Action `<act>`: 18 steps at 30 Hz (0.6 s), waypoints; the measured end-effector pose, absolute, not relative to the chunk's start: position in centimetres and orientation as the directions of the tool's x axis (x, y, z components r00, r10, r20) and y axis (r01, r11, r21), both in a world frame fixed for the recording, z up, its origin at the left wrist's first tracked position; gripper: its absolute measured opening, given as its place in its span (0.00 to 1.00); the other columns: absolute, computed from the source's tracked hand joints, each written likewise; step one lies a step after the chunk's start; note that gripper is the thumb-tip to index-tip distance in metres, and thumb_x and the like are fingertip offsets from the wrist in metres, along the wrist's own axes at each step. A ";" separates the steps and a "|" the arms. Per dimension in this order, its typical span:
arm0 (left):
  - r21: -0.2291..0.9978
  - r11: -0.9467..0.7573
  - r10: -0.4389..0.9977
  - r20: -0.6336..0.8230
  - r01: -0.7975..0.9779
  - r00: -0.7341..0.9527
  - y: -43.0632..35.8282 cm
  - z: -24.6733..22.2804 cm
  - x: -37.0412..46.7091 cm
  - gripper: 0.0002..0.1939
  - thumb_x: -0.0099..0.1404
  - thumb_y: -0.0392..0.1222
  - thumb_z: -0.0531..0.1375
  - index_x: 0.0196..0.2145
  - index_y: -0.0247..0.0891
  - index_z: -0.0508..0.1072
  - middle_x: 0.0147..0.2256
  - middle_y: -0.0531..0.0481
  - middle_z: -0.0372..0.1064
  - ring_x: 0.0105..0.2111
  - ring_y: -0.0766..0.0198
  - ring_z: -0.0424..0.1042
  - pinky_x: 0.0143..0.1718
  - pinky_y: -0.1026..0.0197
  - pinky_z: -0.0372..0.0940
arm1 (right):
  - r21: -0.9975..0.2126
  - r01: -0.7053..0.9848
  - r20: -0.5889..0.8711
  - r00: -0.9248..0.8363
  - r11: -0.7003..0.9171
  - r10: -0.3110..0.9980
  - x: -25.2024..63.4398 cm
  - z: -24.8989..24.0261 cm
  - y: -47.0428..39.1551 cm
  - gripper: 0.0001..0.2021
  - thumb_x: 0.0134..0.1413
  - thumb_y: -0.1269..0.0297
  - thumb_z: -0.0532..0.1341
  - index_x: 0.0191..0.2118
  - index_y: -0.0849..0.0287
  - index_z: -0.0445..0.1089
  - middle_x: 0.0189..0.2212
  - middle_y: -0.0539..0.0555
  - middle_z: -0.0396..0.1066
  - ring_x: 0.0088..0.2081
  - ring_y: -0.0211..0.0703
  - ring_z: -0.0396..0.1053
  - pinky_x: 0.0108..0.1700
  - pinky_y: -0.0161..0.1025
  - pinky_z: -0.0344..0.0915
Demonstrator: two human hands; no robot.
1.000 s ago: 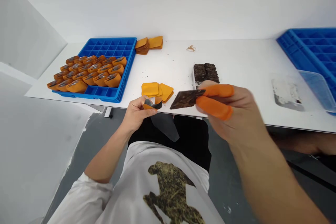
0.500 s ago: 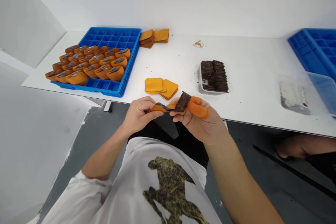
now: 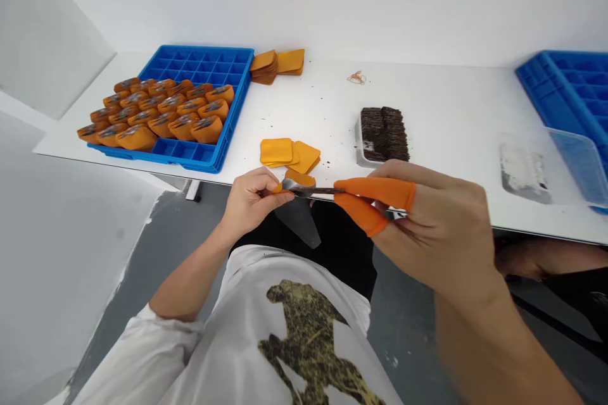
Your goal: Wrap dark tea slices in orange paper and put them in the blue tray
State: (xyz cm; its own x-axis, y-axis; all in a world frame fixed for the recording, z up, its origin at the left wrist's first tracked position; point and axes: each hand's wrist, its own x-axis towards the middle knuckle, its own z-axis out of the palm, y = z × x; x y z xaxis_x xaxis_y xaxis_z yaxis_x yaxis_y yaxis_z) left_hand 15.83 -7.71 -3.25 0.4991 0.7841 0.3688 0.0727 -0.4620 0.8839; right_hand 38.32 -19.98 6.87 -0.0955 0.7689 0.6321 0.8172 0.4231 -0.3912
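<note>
My left hand [image 3: 251, 204] pinches the side of a small orange pouch [image 3: 301, 177] with a grey, shiny lining, its mouth held apart toward the right. My right hand [image 3: 427, 234] wears orange finger covers on thumb and index finger. Between those tips it grips a thin, dark brown pressed slab [image 3: 325, 190], seen edge-on, whose left end lies at the pouch's mouth. Whether it is inside, I cannot tell. Just beyond my hands lie several flat orange pouches [image 3: 277, 150]. A clear tub [image 3: 360, 147] packed with similar dark slabs stands behind my right hand.
At the left, a blue compartment tray [image 3: 240, 79] holds rows of filled orange pouches. More flat pouches [image 3: 291, 61] are stacked beside it. Rubber bands [image 3: 357, 78] lie at the back. On the right are a clear lid [image 3: 577, 158] and another blue tray [image 3: 546, 92]. Below it, another person's leg shows.
My right hand has turned over and swung right, away from the pouch's edge. The slab has gone from face-on to edge-on, pointing at the pouch's mouth. My left hand stays nearly still.
</note>
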 end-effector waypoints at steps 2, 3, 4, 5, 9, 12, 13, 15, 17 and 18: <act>0.856 -0.510 0.765 0.406 0.085 0.500 -7.8 -3.3 15.8 0.17 0.66 0.41 0.74 0.24 0.38 0.73 0.28 0.53 0.71 0.26 0.69 0.66 0.27 0.64 0.58 | -0.225 0.876 0.637 -0.200 0.427 0.745 38.3 6.9 -19.6 0.10 0.68 0.73 0.66 0.34 0.57 0.81 0.28 0.51 0.76 0.26 0.37 0.67 0.26 0.38 0.59; 0.840 -0.534 0.756 0.424 0.095 0.498 -7.8 -3.3 15.7 0.17 0.66 0.40 0.74 0.24 0.38 0.73 0.28 0.53 0.71 0.26 0.69 0.66 0.27 0.64 0.58 | -0.152 0.895 0.627 -0.241 0.419 0.741 38.2 6.9 -19.5 0.13 0.68 0.73 0.65 0.30 0.57 0.79 0.27 0.51 0.74 0.25 0.37 0.66 0.26 0.39 0.58; 0.823 -0.558 0.747 0.442 0.108 0.496 -7.8 -3.3 15.7 0.17 0.66 0.39 0.74 0.24 0.38 0.73 0.28 0.53 0.72 0.26 0.69 0.66 0.27 0.65 0.58 | -0.088 0.912 0.611 -0.269 0.401 0.745 38.1 6.9 -19.5 0.16 0.67 0.74 0.64 0.26 0.57 0.75 0.25 0.51 0.72 0.25 0.37 0.64 0.26 0.40 0.56; 0.803 -0.583 0.737 0.461 0.121 0.494 -7.8 -3.4 15.7 0.17 0.66 0.38 0.74 0.24 0.38 0.73 0.28 0.53 0.72 0.26 0.69 0.67 0.27 0.65 0.58 | -0.031 0.923 0.593 -0.292 0.383 0.751 38.0 6.8 -19.4 0.19 0.66 0.75 0.63 0.22 0.57 0.71 0.24 0.51 0.70 0.25 0.38 0.62 0.26 0.41 0.54; 0.694 -0.702 0.664 0.556 0.159 0.500 -8.0 -3.4 15.7 0.14 0.69 0.38 0.71 0.27 0.38 0.75 0.30 0.52 0.74 0.26 0.69 0.69 0.26 0.65 0.60 | 0.122 0.923 0.555 -0.369 0.365 0.745 37.1 6.9 -19.2 0.20 0.57 0.82 0.59 0.18 0.56 0.62 0.23 0.51 0.64 0.26 0.39 0.57 0.28 0.42 0.50; 0.595 -0.783 0.594 0.625 0.183 0.507 -8.2 -3.5 15.8 0.08 0.73 0.37 0.68 0.33 0.39 0.79 0.33 0.50 0.78 0.28 0.68 0.72 0.28 0.65 0.62 | 0.186 0.903 0.539 -0.424 0.388 0.728 36.3 6.9 -18.9 0.19 0.54 0.85 0.57 0.20 0.55 0.64 0.22 0.51 0.61 0.26 0.41 0.55 0.29 0.43 0.50; 0.569 -0.801 0.575 0.641 0.188 0.508 -8.3 -3.5 15.8 0.07 0.73 0.36 0.68 0.35 0.39 0.80 0.34 0.50 0.79 0.29 0.68 0.73 0.29 0.65 0.63 | 0.200 0.899 0.531 -0.435 0.391 0.728 36.2 6.8 -18.8 0.19 0.54 0.85 0.57 0.20 0.55 0.64 0.22 0.51 0.61 0.27 0.42 0.55 0.30 0.43 0.50; 0.543 -0.818 0.555 0.659 0.190 0.508 -8.4 -3.6 15.7 0.05 0.73 0.37 0.69 0.36 0.39 0.81 0.35 0.49 0.79 0.30 0.68 0.74 0.30 0.65 0.65 | 0.209 0.896 0.508 -0.441 0.391 0.740 36.1 6.7 -18.9 0.19 0.53 0.85 0.56 0.20 0.55 0.64 0.22 0.51 0.61 0.27 0.42 0.57 0.31 0.43 0.52; 0.562 -0.808 0.563 0.654 0.173 0.505 -8.4 -3.5 15.5 0.06 0.73 0.39 0.70 0.36 0.39 0.81 0.35 0.50 0.79 0.30 0.67 0.74 0.31 0.65 0.66 | 0.175 0.909 0.506 -0.413 0.379 0.758 36.6 6.5 -19.0 0.19 0.55 0.83 0.57 0.20 0.55 0.64 0.24 0.53 0.64 0.28 0.42 0.59 0.31 0.44 0.54; 0.588 -0.794 0.576 0.641 0.158 0.508 -8.4 -3.4 15.4 0.07 0.73 0.40 0.71 0.35 0.39 0.80 0.34 0.50 0.79 0.30 0.67 0.75 0.32 0.65 0.67 | 0.127 0.920 0.515 -0.381 0.372 0.768 36.9 6.4 -19.1 0.18 0.58 0.81 0.59 0.21 0.55 0.67 0.26 0.54 0.68 0.28 0.42 0.62 0.30 0.44 0.55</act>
